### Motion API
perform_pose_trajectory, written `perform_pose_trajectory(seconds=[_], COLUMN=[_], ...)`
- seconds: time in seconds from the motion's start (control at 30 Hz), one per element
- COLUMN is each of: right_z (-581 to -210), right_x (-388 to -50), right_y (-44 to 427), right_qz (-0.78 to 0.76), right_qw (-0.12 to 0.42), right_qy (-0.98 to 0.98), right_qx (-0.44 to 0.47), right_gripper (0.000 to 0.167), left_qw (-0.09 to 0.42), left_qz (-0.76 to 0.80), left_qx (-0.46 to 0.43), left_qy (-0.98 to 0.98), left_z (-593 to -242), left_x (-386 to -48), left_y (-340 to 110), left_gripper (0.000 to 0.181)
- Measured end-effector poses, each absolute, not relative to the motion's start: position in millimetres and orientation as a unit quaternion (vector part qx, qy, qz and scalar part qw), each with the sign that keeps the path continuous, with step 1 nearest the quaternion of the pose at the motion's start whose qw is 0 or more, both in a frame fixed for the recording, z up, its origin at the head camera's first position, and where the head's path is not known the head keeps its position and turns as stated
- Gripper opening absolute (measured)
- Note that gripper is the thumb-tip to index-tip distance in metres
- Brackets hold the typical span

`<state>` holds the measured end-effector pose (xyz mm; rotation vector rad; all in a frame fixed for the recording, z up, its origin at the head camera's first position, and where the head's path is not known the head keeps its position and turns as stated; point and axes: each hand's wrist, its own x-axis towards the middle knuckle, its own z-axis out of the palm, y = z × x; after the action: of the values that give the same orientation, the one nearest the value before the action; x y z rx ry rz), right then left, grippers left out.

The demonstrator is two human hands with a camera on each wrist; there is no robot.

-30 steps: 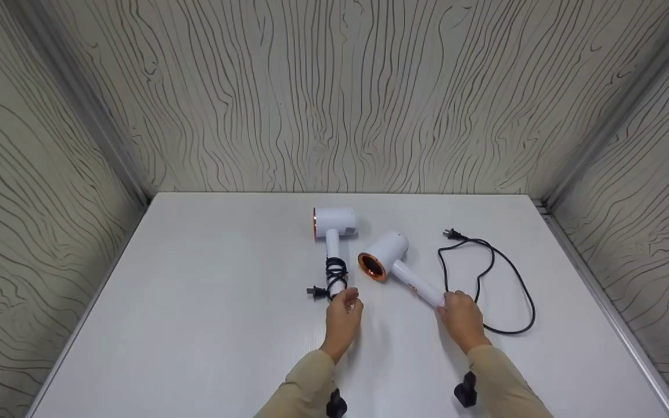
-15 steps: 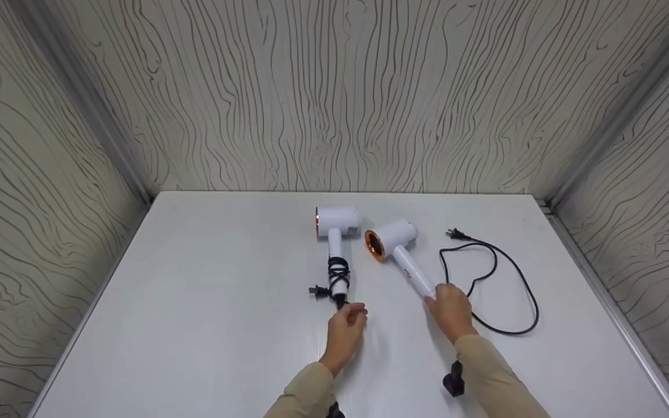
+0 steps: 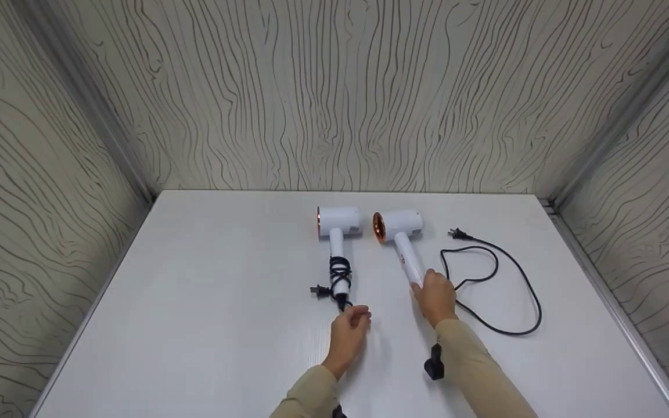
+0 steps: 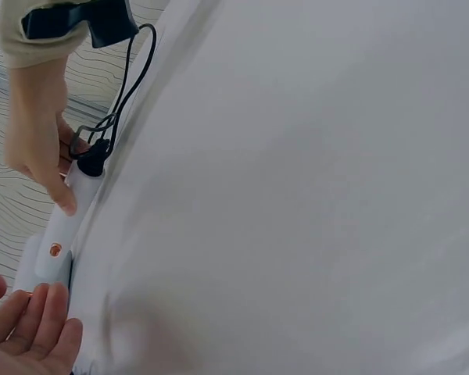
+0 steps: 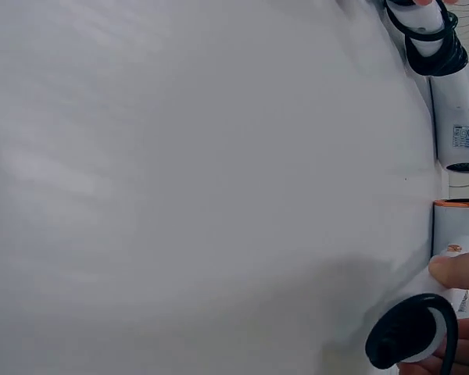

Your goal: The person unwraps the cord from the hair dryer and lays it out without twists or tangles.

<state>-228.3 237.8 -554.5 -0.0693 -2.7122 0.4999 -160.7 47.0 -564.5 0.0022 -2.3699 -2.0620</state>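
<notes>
Two white hair dryers with copper-coloured rims lie on the white table in the head view. My right hand grips the lower handle of the right hair dryer, whose nozzle faces left. In the right wrist view my thumb lies along that handle, above its black cord end. The left hair dryer has its black cord wound around the handle. Just below that handle's end is my left hand, fingers relaxed; in the left wrist view its fingers hold nothing. Whether it touches the cord is unclear.
The right hair dryer's cord lies loosely looped on the table's right side, its plug towards the back. The left dryer's plug sticks out leftward. Wood-patterned panels enclose the table at the back and sides.
My right hand has moved left and slightly away from me, turning the right hair dryer more parallel to the left one. My left hand has shifted slightly back from the left dryer's handle end.
</notes>
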Motion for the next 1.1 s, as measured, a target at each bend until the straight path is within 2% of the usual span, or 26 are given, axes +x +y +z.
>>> perform_pose_trajectory(seconds=[0.3, 0.77, 0.93, 1.1], right_z=[-553.2, -543.2, -546.9, -547.7], right_x=[-243.6, -259.1, -262.0, -263.1], right_y=[226.5, 218.2, 220.1, 222.8], right_qz=[0.199, 0.225, 0.228, 0.245], right_qw=[0.147, 0.096, 0.097, 0.075], right_qy=[-0.967, -0.965, -0.965, -0.964], right_qx=[-0.059, -0.096, -0.086, -0.072], right_gripper=[0.039, 0.04, 0.037, 0.036], left_qw=[0.003, -0.012, -0.018, -0.009], left_qz=[-0.651, -0.669, -0.668, -0.661], left_qx=[0.01, 0.004, 0.003, 0.001], left_qy=[-0.759, -0.744, -0.744, -0.751], left_z=[-566.4, -566.8, -565.5, -566.0], left_x=[-161.4, -158.8, -159.8, -161.1], left_y=[48.1, 53.2, 53.4, 51.5], left_gripper=[0.022, 0.022, 0.023, 0.022])
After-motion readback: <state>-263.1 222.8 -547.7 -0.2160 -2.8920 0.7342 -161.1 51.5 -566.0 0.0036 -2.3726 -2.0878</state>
